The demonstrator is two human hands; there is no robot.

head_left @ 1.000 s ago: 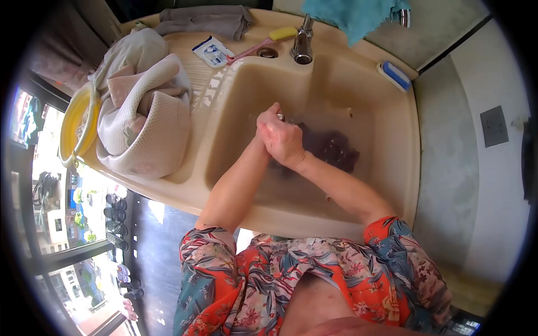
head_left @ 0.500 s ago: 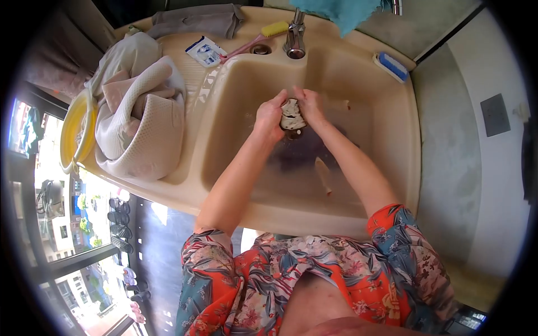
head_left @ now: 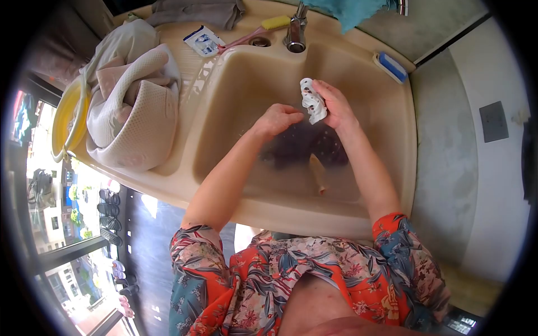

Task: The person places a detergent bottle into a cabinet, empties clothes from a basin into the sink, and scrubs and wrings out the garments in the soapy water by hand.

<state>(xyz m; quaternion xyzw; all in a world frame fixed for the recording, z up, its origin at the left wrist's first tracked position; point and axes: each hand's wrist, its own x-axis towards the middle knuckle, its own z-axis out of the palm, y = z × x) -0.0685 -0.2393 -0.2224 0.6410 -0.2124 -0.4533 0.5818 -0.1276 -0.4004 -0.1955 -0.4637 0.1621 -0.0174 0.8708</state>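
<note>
My right hand [head_left: 336, 106] grips a small, crumpled white cloth [head_left: 313, 101] with dark spots, above the water in the sink basin [head_left: 224, 101]. Just left of the cloth is my left hand [head_left: 278, 120], its fingers curled and thumb pressed in. Whether anything is pinched in it I cannot make out. Below both hands a dark piece of fabric [head_left: 291, 147] lies in the cloudy water. A narrow tan piece [head_left: 318, 171] is in the water nearer me; its kind is unclear.
Left of the basin, light fabrics [head_left: 134, 120] are heaped by a yellow tub [head_left: 64, 126]. Behind are a tap [head_left: 296, 36], a yellow-headed brush [head_left: 274, 23], a sachet [head_left: 204, 41] and grey cloth [head_left: 199, 12]. A blue-and-white brush [head_left: 390, 67] lies on the right rim; teal cloth [head_left: 353, 12] hangs above.
My hands have come apart. The right has moved right with the spotted cloth, which shows whiter and turned; the left has dropped slightly and curled. The dark fabric shows more.
</note>
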